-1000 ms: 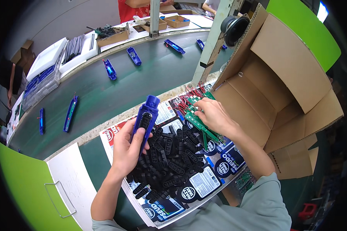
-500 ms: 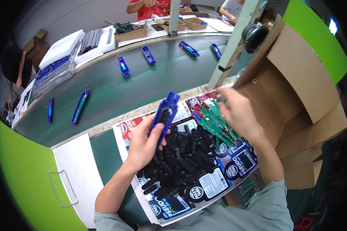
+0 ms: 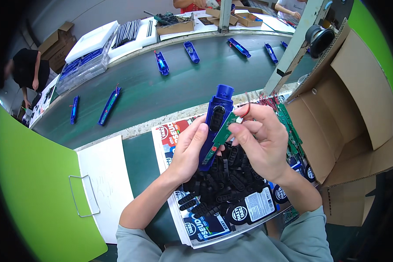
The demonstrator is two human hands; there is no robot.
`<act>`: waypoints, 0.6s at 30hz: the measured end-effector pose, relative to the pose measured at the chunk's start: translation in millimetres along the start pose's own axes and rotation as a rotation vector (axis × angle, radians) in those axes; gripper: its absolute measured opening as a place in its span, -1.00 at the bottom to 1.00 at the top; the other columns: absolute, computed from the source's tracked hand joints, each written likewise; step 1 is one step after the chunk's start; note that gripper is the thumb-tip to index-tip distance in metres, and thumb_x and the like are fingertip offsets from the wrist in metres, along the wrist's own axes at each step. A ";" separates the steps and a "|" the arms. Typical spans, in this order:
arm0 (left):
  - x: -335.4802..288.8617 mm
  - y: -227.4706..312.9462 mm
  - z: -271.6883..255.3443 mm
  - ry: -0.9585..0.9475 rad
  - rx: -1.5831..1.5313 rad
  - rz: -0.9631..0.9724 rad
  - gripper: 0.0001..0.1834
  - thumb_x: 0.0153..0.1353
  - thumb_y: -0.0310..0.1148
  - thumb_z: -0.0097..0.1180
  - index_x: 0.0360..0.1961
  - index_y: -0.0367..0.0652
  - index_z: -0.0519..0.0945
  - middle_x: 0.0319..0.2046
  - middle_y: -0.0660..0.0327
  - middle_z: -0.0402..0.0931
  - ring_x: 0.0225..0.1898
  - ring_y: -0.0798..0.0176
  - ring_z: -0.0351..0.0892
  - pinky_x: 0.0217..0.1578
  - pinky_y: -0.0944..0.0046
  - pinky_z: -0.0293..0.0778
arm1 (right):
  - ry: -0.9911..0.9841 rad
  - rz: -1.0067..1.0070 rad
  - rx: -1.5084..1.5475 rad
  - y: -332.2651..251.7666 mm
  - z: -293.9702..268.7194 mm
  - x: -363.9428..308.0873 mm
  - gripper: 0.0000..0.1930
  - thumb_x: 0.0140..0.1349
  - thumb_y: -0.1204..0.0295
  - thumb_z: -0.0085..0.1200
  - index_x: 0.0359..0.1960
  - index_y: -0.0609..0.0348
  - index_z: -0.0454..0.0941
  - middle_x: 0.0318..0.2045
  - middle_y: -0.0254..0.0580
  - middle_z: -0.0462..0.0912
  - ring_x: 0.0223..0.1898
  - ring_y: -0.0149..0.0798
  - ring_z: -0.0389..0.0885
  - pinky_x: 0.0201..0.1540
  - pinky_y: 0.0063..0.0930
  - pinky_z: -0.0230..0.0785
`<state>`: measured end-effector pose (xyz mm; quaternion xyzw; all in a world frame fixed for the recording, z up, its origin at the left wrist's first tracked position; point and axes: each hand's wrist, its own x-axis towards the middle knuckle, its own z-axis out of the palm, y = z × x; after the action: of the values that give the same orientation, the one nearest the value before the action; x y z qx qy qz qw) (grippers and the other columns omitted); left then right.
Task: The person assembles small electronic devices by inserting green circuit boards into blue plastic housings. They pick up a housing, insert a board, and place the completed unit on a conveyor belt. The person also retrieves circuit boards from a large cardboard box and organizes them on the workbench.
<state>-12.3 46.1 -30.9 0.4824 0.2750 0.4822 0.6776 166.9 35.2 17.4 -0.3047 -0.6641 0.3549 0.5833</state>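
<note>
My left hand [image 3: 190,150] is closed round a blue plastic housing [image 3: 223,92], long and open on its upper face, with a black rubber button pad [image 3: 217,118] seated in it. Between the thumb and fingers of my right hand [image 3: 264,142] is one end of a narrow green circuit board [image 3: 223,133]. Red wires rise from a white connector at that end. The board lies slantwise over the housing's right side; whether it touches is hard to tell. Below both hands is a heap of black button pads [image 3: 229,179]. More green circuit boards [image 3: 291,124] lie beyond my right hand.
A printed sheet [image 3: 205,231] lies under the parts. Several blue housings [image 3: 161,63] rest on the green conveyor [image 3: 139,94] ahead. An open cardboard box [image 3: 349,118] stands at right, beside a metal post [image 3: 288,65]. Other people [image 3: 28,70] work at the far side and left.
My right hand has come back from the pile of boards with one circuit board and brought it to the housing. The view has shifted, so the scene sits further left.
</note>
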 end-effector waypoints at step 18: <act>-2.9 -1.0 3.9 0.035 0.049 0.054 -0.49 0.58 -0.15 -0.18 0.39 -0.25 0.32 -0.16 0.19 0.59 -0.24 0.38 0.62 -0.21 0.35 0.58 | -0.058 -0.173 -0.494 7.1 -1.0 5.3 -0.69 0.14 0.65 0.30 -0.06 0.26 0.62 -0.22 -0.07 0.58 -0.44 -0.28 0.63 -0.39 -0.37 0.46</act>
<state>-9.7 41.9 -30.6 0.4977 0.2854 0.5018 0.6473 167.1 43.6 14.5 -0.3695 -0.7705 0.1393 0.5004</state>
